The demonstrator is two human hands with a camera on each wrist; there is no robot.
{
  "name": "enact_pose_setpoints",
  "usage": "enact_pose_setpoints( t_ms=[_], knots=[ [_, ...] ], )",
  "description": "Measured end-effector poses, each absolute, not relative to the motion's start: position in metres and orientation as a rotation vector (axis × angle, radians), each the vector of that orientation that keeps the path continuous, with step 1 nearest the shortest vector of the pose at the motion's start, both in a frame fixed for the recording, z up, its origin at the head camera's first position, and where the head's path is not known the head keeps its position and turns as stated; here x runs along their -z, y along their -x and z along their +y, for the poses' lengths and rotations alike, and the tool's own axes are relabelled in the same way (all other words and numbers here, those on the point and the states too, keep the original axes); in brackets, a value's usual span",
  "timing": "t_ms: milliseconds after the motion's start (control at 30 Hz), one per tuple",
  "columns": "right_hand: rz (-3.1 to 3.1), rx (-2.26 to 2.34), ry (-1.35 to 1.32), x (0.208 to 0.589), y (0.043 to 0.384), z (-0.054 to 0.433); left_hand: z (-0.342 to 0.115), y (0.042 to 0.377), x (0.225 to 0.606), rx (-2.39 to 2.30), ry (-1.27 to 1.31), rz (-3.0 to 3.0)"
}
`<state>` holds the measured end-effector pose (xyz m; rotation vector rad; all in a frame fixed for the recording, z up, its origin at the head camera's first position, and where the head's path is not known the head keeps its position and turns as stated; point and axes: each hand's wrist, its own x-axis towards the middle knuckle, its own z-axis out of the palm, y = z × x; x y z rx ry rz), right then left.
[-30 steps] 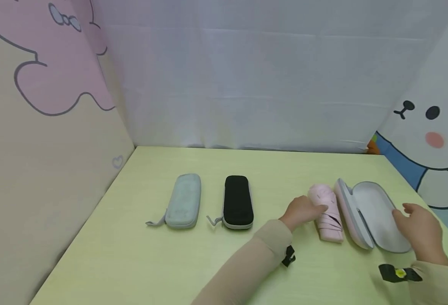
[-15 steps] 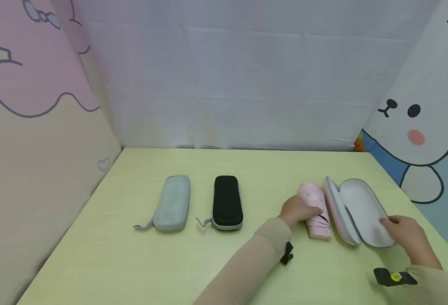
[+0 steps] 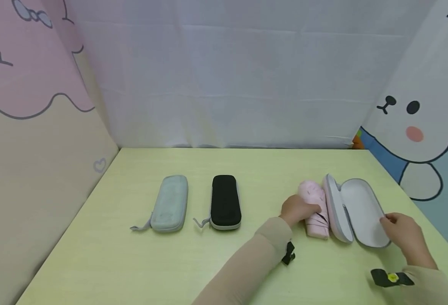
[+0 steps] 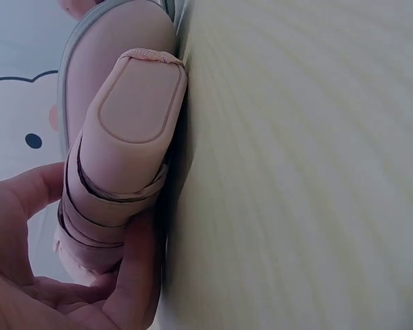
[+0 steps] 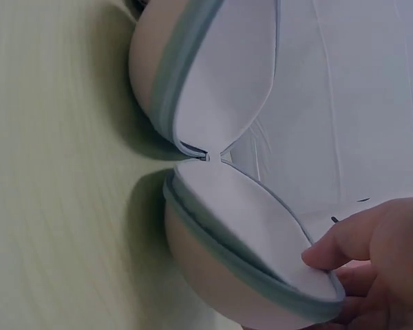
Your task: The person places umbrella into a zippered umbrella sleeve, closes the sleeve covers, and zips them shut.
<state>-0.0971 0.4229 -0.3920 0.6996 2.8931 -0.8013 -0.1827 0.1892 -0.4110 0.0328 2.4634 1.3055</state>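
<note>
A folded pink umbrella [image 3: 312, 192], wrapped by its strap, lies on the right part of the table. My left hand [image 3: 297, 209] grips it from the left side, thumb on top; the left wrist view shows fingers around both sides of it and its flat handle end [image 4: 141, 103] toward the camera. Right beside it stands an unzipped pink hard case [image 3: 363, 214], spread wide with its pale lining showing. My right hand [image 3: 404, 234] pinches the outer edge of the case's right half, thumb on the lining [image 5: 244, 213] and fingers underneath in the right wrist view.
A pale green zip case [image 3: 170, 203] and a black zip case [image 3: 225, 201] lie closed on the left and middle of the yellow-green table [image 3: 132, 267], each with a strap at its near left corner. White sheeting [image 3: 227, 84] hangs behind the table's back edge.
My right hand has come in from just off the case and now pinches its edge. The left hand keeps hold of the umbrella. The whole head view has shifted slightly.
</note>
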Motion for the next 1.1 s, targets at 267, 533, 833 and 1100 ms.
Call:
enact_pose_setpoints(
  t_ms=[267, 533, 833, 1100],
  knots=[
    [3.072, 0.781, -0.723, 0.406, 0.099, 0.433, 0.189, 0.184, 0.417, -1.483, 0.037, 2.363],
    [3.122, 0.782, -0.78, 0.381, 0.09, 0.408, 0.186, 0.189, 0.409, -1.853, 0.167, 2.035],
    [3.197, 0.749, -0.823, 0.378, 0.089, 0.391, 0.193, 0.189, 0.388, -1.945, 0.152, 1.932],
    [3.246, 0.749, -0.764, 0.379, 0.09, 0.383, 0.208, 0.186, 0.388, -1.793, 0.108, 2.127]
  ],
)
